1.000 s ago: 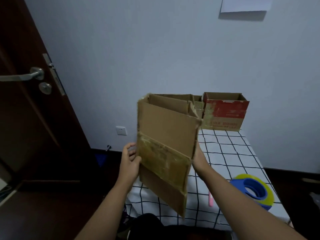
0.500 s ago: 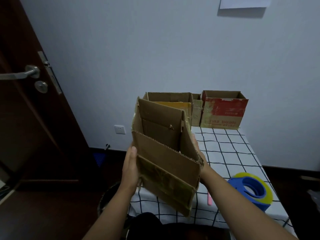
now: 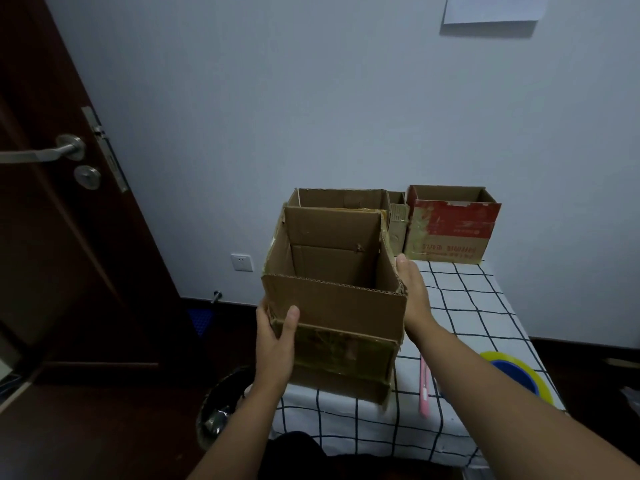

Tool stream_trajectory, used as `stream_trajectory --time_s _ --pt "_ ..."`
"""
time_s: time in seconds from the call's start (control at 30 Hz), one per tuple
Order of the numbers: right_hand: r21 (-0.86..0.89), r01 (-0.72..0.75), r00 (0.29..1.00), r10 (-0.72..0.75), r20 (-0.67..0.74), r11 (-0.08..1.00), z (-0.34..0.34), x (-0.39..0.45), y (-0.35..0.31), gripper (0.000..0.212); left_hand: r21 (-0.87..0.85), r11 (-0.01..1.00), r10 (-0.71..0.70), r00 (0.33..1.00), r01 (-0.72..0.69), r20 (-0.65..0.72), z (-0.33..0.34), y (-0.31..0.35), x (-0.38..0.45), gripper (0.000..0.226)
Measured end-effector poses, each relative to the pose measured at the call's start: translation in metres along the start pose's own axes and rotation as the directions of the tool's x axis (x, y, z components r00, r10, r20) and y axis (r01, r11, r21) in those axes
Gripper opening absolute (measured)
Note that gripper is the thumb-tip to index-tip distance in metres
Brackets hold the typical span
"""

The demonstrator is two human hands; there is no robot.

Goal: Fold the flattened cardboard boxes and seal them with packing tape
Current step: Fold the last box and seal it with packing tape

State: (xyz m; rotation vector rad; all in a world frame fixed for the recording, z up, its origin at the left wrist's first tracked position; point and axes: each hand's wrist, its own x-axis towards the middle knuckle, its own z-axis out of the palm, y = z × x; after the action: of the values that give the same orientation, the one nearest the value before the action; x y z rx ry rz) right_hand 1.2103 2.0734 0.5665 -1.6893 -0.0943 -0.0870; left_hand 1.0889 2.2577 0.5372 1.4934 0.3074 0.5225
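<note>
- A dark wooden door with a silver lever handle stands at the far left, apart from the work.
- A round dark bin sits on the floor below the table's near left corner, probably placed there to catch scraps.
- The person's left hand grasps the lower left corner of a worn brown cardboard box, thumb across the front panel and fingers round the side, seemingly to steady it.
- The box hangs in the air over the near left part of a table draped in a white cloth with black grid lines, opened into a square tube so the flaps can be folded next; old yellowed tape stripes its front.
- The right hand lies flat against the box's right wall, fingers straight, pressing inward so the shape stays square.
- Two opened boxes, a plain brown one and a red-printed one, stand against the wall at the table's far end, out of the way.
- A pink pen-like stick lies near the front edge.
- A roll of packing tape in a blue and yellow dispenser waits at the right, within easy reach for sealing.
</note>
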Motion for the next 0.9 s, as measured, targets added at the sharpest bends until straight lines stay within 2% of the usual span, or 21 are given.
stream_trajectory --time_s 0.1,0.2,0.3,0.43,0.57,0.67,0.8,0.9 --pt "-0.034 -0.027 0.999 0.026 -0.021 0.999 -0.004 -0.003 -0.006 0.040 0.002 1.000 0.005 1.000 -0.005 -0.005 -0.002 0.000 -0.001 0.064" --pt "0.166 -0.137 0.989 0.126 0.079 0.977 -0.013 -0.018 -0.016 0.051 -0.027 0.999 0.022 1.000 -0.022 -0.003 -0.005 0.009 0.004 0.072" --pt "0.247 -0.071 0.980 0.021 0.199 0.966 -0.023 -0.050 -0.015 0.075 -0.065 0.997 0.034 0.999 -0.032 0.018 -0.006 0.019 0.009 0.067" --pt "0.211 0.037 0.935 -0.108 0.338 0.977 -0.017 -0.072 -0.004 0.084 -0.080 0.996 0.035 0.999 -0.032 0.036 -0.002 0.023 0.008 0.049" --pt "0.221 0.118 0.947 -0.177 0.267 0.968 -0.020 -0.059 -0.021 0.102 -0.117 0.992 0.051 0.999 -0.049 0.017 0.005 0.030 0.008 0.055" --pt "0.238 0.065 0.982 -0.104 0.155 0.969 -0.020 -0.049 -0.023 0.123 -0.086 0.995 0.057 0.997 -0.052 0.053 0.013 0.029 0.011 0.055" --pt "0.203 0.044 0.995 -0.061 0.078 0.978 -0.018 -0.046 -0.013 0.116 -0.041 0.999 0.034 0.994 -0.030 0.102 0.022 0.021 0.011 0.048" --pt "0.148 0.063 0.997 -0.069 0.034 0.987 -0.022 -0.047 -0.018 0.114 -0.007 0.999 0.036 0.994 -0.036 0.099 0.022 0.020 0.011 0.066"
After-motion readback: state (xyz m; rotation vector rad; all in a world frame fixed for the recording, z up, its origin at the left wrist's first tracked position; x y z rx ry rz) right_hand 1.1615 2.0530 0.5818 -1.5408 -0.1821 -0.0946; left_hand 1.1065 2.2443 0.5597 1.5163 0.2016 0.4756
